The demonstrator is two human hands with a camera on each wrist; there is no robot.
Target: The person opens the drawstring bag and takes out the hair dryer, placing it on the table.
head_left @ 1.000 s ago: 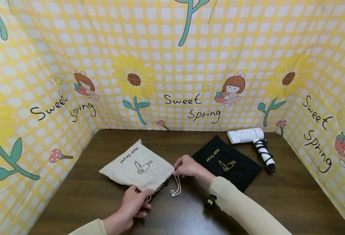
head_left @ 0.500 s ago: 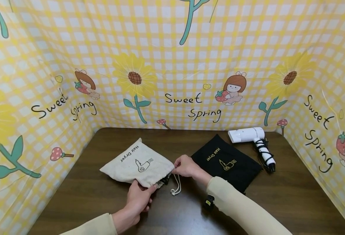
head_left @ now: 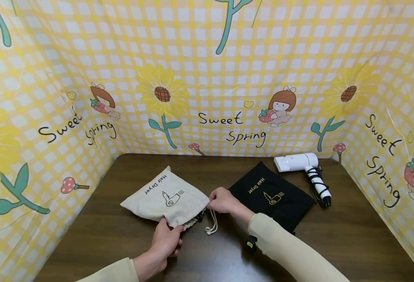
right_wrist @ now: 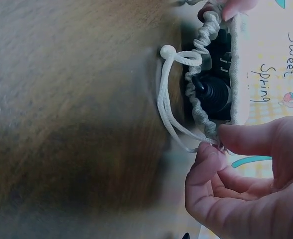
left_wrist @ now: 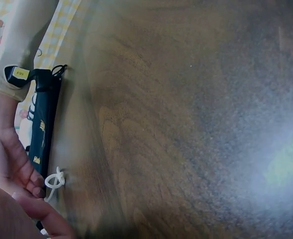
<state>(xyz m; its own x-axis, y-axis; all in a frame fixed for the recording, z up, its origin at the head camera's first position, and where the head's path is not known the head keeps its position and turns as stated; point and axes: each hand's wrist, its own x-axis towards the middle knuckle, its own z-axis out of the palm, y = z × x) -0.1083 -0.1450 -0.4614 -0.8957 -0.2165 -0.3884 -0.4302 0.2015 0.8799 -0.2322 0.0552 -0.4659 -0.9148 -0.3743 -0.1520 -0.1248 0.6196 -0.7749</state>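
A cream drawstring bag (head_left: 168, 199) marked "Hair Dryer" lies plump on the table, its gathered mouth toward the front right. My left hand (head_left: 165, 241) pinches the near corner of that mouth between thumb and fingers. At the other corner, my right hand (head_left: 224, 200) pinches the hem where the cord comes out. The knotted white drawstring (right_wrist: 167, 107) hangs loose in a loop from there. In the right wrist view the mouth gapes, showing a black object (right_wrist: 215, 94) with a round ribbed end inside; the rest of it is hidden by the cloth.
A flat black "Hair Dryer" bag (head_left: 270, 196) lies to the right, partly behind my right forearm. Beyond it, a white hair dryer (head_left: 296, 162) with black cord wound round its handle lies near the back right edge. Yellow checked cloth (head_left: 207, 78) walls the table (head_left: 98, 235).
My left hand has shifted slightly up and right, its grip moving along the bag's near corner, and the mouth there has changed shape. The right hand stays at its corner.
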